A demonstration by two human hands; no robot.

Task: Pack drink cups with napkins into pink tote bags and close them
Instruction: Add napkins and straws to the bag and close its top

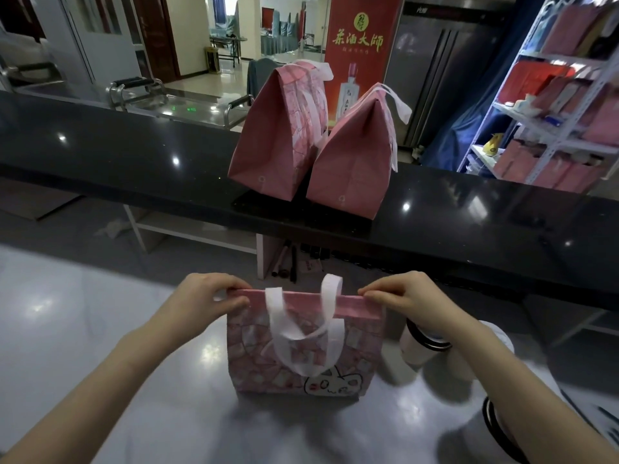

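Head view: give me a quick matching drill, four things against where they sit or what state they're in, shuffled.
Things:
1. near tote bag
2. far left tote bag
3. drink cup
4. red banner

Places or states:
A. on the black counter
B. behind the counter
C. top edge pinched by left hand and right hand
D. on the grey table, right of the near bag

Pairs: 1-C, 2-A, 3-D, 4-B

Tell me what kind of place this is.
Probably a shop or service counter selling drinks and gifts: a long glossy black stone counter, a tall red liquor advertising banner behind it, and a white metal shelf rack stocked with pink and red packages.
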